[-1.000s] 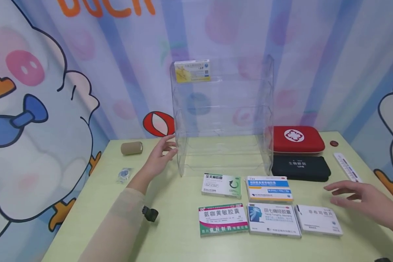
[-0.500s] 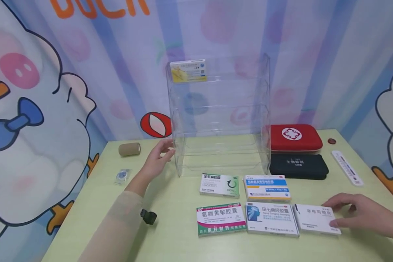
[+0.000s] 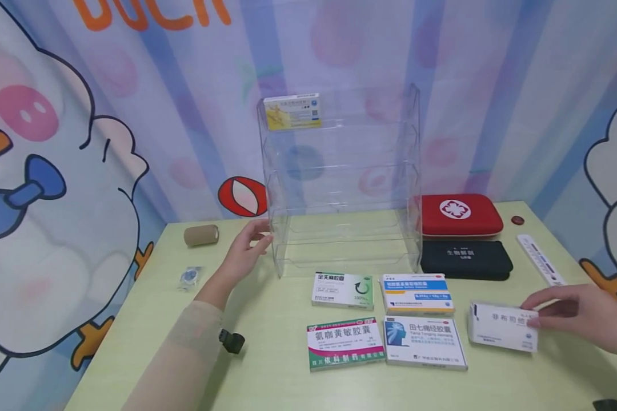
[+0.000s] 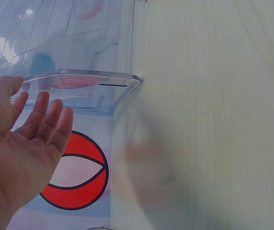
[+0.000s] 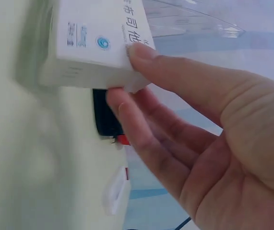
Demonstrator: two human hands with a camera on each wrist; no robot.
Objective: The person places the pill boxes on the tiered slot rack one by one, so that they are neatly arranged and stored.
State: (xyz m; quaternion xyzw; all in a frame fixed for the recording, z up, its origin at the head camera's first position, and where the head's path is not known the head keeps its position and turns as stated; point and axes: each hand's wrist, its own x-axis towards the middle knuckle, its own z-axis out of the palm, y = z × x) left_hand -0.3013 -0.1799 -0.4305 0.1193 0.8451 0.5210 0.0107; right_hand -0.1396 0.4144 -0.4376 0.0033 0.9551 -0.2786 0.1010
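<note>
My right hand [image 3: 583,317] pinches a white medicine box [image 3: 501,326] by its right end, thumb on the printed face. In the right wrist view the medicine box [image 5: 98,33] is raised off the table, fingertips beneath its edge. My left hand [image 3: 245,251] is at the left side of a clear tiered acrylic rack [image 3: 341,265]. In the left wrist view the left hand [image 4: 24,143] has loosely bent fingers, with the thumb by the rack's edge; firm contact cannot be told. A yellow-and-white box [image 3: 293,112] stands in the rack's top tier, at its left end.
Before the rack lie a green-and-white box [image 3: 342,290], a blue-and-orange box [image 3: 417,294], a pink-and-green box [image 3: 345,343] and a white-and-blue box [image 3: 425,342]. Right of it are a red case [image 3: 460,216], a black pouch [image 3: 467,260] and a white strip [image 3: 540,260]. A brown roll [image 3: 201,235] lies left.
My right hand has come down to the white medicine box, grasped it and lifted it slightly from its place. The left hand stays by the rack, and the head view has shifted a little.
</note>
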